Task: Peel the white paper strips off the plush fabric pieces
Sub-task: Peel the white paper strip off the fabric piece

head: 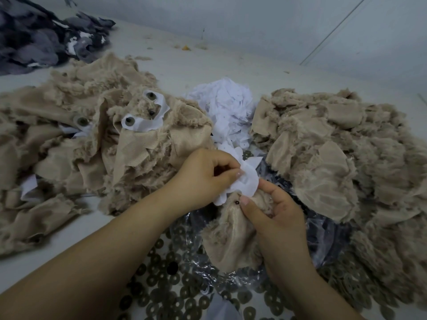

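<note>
1. Two hands work centrally above the worktop (208,61): left hand (203,179) pinches the white paper strip (245,183), pulling it away.
2. Right hand (275,211) grips the plush fabric piece (231,239), anchoring it.

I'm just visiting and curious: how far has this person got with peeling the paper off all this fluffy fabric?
Partway, it seems. Done: a heap of loose white paper at the back and a pile of bare beige pieces on the right. In hand: the left hand pinches a white paper strip while the right hand holds the plush piece. Left: the left pile, some pieces there showing paper.
</note>
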`<act>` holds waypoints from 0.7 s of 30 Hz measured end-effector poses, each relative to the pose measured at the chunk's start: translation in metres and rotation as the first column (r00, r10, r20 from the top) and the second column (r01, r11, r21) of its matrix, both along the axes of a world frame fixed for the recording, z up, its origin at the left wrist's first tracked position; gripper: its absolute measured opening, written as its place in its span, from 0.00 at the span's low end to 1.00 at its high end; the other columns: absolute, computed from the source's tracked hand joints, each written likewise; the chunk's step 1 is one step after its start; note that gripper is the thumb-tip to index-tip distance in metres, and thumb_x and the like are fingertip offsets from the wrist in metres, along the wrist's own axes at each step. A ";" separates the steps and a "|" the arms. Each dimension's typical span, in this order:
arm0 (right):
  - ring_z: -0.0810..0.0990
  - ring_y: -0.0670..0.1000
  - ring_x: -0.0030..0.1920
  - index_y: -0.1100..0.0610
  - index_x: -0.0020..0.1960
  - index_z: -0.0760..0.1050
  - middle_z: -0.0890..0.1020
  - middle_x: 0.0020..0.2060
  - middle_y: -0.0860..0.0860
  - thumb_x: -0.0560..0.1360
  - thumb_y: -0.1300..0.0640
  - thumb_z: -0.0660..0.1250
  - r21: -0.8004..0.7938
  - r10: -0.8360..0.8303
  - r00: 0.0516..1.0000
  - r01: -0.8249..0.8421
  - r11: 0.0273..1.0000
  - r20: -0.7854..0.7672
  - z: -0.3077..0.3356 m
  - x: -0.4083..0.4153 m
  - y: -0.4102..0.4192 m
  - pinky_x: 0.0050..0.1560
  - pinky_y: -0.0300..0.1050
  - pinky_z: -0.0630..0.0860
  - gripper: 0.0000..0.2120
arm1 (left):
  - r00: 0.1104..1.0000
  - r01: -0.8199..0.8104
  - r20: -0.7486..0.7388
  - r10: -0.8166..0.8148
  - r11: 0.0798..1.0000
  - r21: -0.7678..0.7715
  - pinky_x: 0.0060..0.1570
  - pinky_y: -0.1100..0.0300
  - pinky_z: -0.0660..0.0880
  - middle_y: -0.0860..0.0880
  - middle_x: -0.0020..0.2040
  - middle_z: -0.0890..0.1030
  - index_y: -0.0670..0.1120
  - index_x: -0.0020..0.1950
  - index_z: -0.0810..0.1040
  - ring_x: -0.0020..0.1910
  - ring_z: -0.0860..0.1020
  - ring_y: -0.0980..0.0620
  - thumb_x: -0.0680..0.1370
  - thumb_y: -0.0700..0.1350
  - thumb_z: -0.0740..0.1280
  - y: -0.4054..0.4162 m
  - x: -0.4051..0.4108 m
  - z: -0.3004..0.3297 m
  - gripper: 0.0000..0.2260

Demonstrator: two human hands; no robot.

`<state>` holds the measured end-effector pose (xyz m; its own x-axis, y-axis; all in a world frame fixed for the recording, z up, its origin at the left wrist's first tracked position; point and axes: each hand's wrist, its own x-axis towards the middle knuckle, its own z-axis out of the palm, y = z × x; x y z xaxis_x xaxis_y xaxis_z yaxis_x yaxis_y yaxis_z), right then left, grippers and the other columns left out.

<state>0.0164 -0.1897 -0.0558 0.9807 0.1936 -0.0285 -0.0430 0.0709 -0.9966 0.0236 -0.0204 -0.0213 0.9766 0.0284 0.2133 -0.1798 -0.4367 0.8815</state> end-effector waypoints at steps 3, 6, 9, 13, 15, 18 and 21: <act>0.87 0.51 0.44 0.55 0.54 0.83 0.88 0.44 0.50 0.75 0.63 0.72 -0.015 -0.005 1.000 0.005 1.000 0.012 0.000 -0.001 0.000 0.43 0.45 0.84 0.09 | 0.999 0.031 0.028 -0.033 0.998 0.061 0.35 0.64 0.74 0.48 0.36 0.81 0.43 0.42 0.83 0.32 0.77 0.57 0.77 0.39 0.70 -0.001 -0.002 0.000 0.05; 0.87 0.53 0.42 0.54 0.50 0.83 0.88 0.41 0.52 0.75 0.62 0.72 -0.023 -0.009 1.000 0.009 1.000 0.007 0.000 -0.001 0.000 0.42 0.48 0.84 0.06 | 0.996 0.093 -0.005 -0.093 0.989 0.115 0.34 0.56 0.72 0.44 0.35 0.77 0.41 0.39 0.77 0.33 0.74 0.51 0.78 0.40 0.69 -0.001 -0.003 0.002 0.08; 0.87 0.55 0.41 0.54 0.47 0.83 0.87 0.40 0.53 0.75 0.60 0.72 -0.050 -0.008 1.000 0.008 0.999 0.008 0.000 -0.001 0.000 0.44 0.54 0.85 0.03 | 0.991 0.136 -0.034 -0.132 0.972 0.193 0.31 0.64 0.64 0.50 0.31 0.67 0.45 0.34 0.67 0.30 0.64 0.58 0.78 0.39 0.69 -0.003 -0.003 0.004 0.15; 0.85 0.61 0.41 0.51 0.41 0.83 0.86 0.37 0.55 0.75 0.60 0.73 -0.080 -0.026 0.999 0.029 0.996 0.035 0.000 -0.002 0.001 0.43 0.59 0.84 0.06 | 0.986 0.165 -0.068 -0.154 0.960 0.224 0.31 0.65 0.63 0.51 0.31 0.65 0.37 0.36 0.68 0.29 0.62 0.58 0.78 0.38 0.67 -0.006 -0.004 0.005 0.14; 0.85 0.61 0.42 0.49 0.41 0.83 0.87 0.38 0.54 0.75 0.60 0.73 -0.064 -0.026 0.999 0.028 0.998 0.030 0.001 -0.002 0.001 0.44 0.59 0.84 0.07 | 0.987 0.156 -0.065 -0.145 0.961 0.228 0.31 0.66 0.63 0.51 0.30 0.65 0.36 0.35 0.67 0.28 0.62 0.58 0.78 0.37 0.67 -0.005 -0.004 0.006 0.14; 0.84 0.63 0.39 0.48 0.40 0.84 0.86 0.37 0.56 0.74 0.59 0.73 -0.065 -0.029 0.999 0.031 0.997 0.018 0.003 -0.004 0.002 0.42 0.63 0.82 0.07 | 0.996 0.091 -0.048 -0.082 0.966 0.244 0.31 0.61 0.64 0.42 0.30 0.69 0.35 0.36 0.70 0.28 0.64 0.58 0.76 0.35 0.66 -0.002 -0.002 0.008 0.10; 0.82 0.61 0.35 0.48 0.40 0.84 0.85 0.34 0.58 0.73 0.59 0.74 -0.078 -0.039 0.999 0.040 0.996 0.013 0.004 -0.006 0.002 0.39 0.65 0.81 0.07 | 1.000 -0.007 -0.014 0.011 0.957 0.290 0.29 0.67 0.66 0.50 0.30 0.73 0.41 0.42 0.80 0.27 0.69 0.59 0.76 0.35 0.66 0.001 0.002 0.008 0.05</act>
<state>0.0105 -0.1879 -0.0515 0.9878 0.1525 -0.0305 -0.0300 -0.0057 -0.9995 0.0257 -0.0192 -0.0130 0.9798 -0.0238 0.1987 -0.1623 -0.6757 0.7190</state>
